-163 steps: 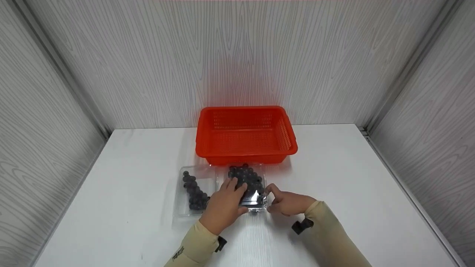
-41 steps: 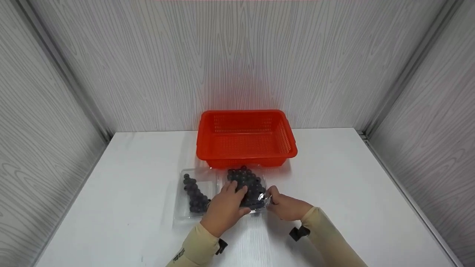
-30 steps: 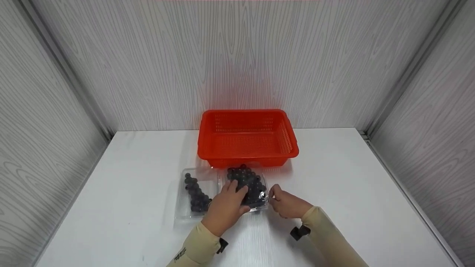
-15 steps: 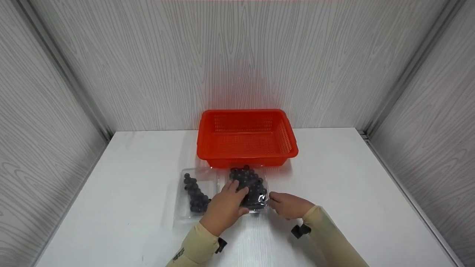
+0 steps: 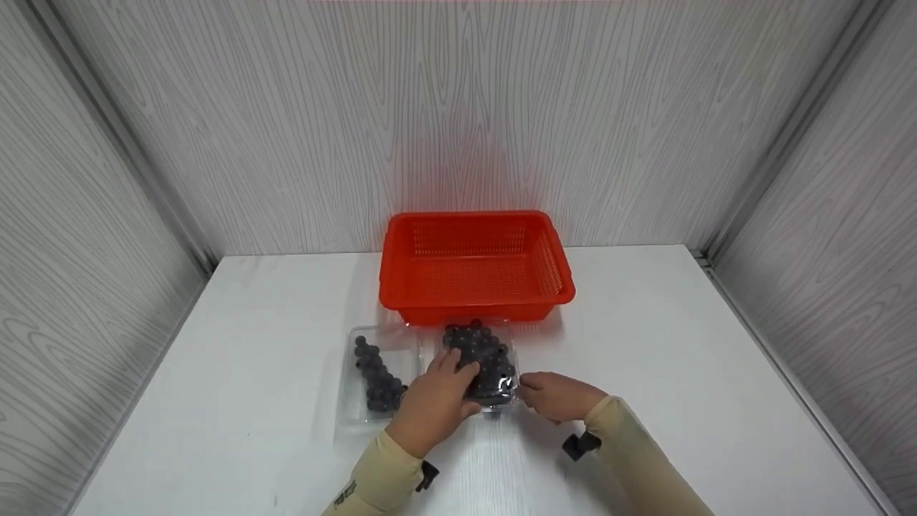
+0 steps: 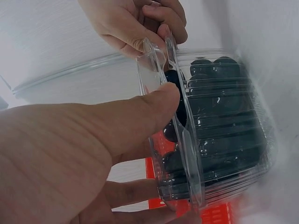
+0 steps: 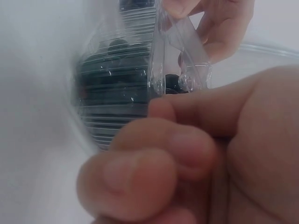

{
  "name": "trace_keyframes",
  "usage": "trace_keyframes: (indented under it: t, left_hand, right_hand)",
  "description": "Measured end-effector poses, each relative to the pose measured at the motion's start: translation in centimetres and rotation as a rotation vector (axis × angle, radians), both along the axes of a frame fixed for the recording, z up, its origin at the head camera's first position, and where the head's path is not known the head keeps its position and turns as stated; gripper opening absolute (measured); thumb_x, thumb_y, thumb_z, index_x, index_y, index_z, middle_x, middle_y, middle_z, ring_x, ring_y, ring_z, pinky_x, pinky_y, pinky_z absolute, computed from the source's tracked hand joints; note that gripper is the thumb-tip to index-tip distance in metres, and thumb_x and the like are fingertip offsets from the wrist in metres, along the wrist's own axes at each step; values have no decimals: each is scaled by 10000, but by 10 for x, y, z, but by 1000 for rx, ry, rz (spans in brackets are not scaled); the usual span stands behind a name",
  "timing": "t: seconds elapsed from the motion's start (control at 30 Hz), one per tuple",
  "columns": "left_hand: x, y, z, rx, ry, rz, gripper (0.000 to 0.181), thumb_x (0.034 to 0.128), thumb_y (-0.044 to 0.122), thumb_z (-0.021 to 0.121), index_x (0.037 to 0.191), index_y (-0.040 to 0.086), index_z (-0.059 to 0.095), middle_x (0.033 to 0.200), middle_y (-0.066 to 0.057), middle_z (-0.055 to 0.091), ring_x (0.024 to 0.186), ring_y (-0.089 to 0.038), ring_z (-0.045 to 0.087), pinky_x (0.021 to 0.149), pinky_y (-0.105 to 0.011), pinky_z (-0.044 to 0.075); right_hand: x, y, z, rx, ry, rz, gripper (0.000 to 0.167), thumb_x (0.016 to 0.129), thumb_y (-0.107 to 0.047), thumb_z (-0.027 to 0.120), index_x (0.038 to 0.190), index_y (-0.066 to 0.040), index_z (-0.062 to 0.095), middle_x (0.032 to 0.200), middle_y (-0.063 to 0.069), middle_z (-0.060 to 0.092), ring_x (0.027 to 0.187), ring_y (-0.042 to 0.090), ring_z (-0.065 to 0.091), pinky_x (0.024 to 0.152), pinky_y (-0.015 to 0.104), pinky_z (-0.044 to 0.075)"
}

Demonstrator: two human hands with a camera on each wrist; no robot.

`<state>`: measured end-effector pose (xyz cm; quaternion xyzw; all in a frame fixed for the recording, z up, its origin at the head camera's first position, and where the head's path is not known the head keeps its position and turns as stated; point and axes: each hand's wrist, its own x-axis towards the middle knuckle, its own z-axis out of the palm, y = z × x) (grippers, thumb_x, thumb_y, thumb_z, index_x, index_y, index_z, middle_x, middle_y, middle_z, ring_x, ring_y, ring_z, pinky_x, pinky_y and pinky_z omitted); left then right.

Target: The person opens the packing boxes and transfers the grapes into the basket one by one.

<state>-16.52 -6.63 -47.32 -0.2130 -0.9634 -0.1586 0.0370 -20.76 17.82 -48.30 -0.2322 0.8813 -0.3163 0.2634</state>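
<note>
One clear clamshell box [image 6: 191,161] of dark grapes [image 5: 476,342] sits just in front of a red basket [image 5: 466,308], a second clamshell box [image 5: 399,358] to its left. The left hand [image 5: 437,401] presses spread fingers on the first box's top, covering many grapes and part of the second box. The right hand [image 5: 561,396] pinches the first box's near right corner, the exact contact masked by curled fingers [image 7: 133,184] in the right wrist view.
</note>
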Motion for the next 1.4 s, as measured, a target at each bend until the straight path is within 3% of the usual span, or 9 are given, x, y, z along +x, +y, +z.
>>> trace_keyframes:
  t: [0.27, 0.53, 0.73, 1.03, 1.23, 1.4]
  left_hand:
    - [2, -1, 0, 13, 49, -12, 602, 872, 362, 832, 1377, 82, 659, 1457, -259, 564, 1360, -452, 527, 961, -559, 554]
    - [1, 0, 1, 20, 20, -6, 611, 870, 359, 834, 1384, 83, 655, 1471, -254, 552, 1368, -453, 517, 974, -561, 547]
    - [1, 1, 2, 18, -10, 0, 617, 875, 366, 829, 1400, 102, 644, 1489, -238, 542, 1399, -436, 491, 988, -577, 535]
    - [2, 1, 1, 29, -6, -4, 610, 865, 355, 840, 1388, 101, 653, 1479, -244, 548, 1383, -449, 503, 984, -583, 535]
    - [2, 1, 0, 15, 14, -11, 602, 864, 348, 843, 1381, 102, 657, 1466, -238, 563, 1370, -441, 523, 965, -577, 548]
    - [2, 1, 0, 9, 14, -13, 598, 866, 355, 841, 1378, 104, 658, 1465, -236, 565, 1367, -433, 529, 962, -575, 551]
  right_hand:
    - [2, 0, 3, 15, -14, -16, 336, 1091, -268, 389, 994, -17, 591, 681, -15, 509, 518, 145, 455, 563, 321, 420]
    - [3, 0, 3, 23, -40, -24, 363, 1099, -279, 379, 1025, 3, 595, 670, -23, 502, 525, 144, 455, 568, 312, 419]
    - [2, 1, 3, 37, -64, -35, 337, 1097, -296, 385, 1032, -50, 606, 687, -18, 514, 559, 143, 475, 551, 299, 422]
    - [4, 1, 4, 23, -50, -22, 316, 1092, -266, 387, 1025, -43, 601, 708, -11, 519, 583, 151, 485, 556, 316, 440]
    - [2, 1, 4, 73, 77, 34, 350, 1100, -277, 379, 1031, -66, 650, 813, -10, 545, 855, 201, 546, 843, 445, 486]
    - [1, 3, 2, 91, 74, 23, 355, 1100, -305, 384, 1076, -90, 665, 900, 18, 589, 960, 237, 556, 945, 498, 473]
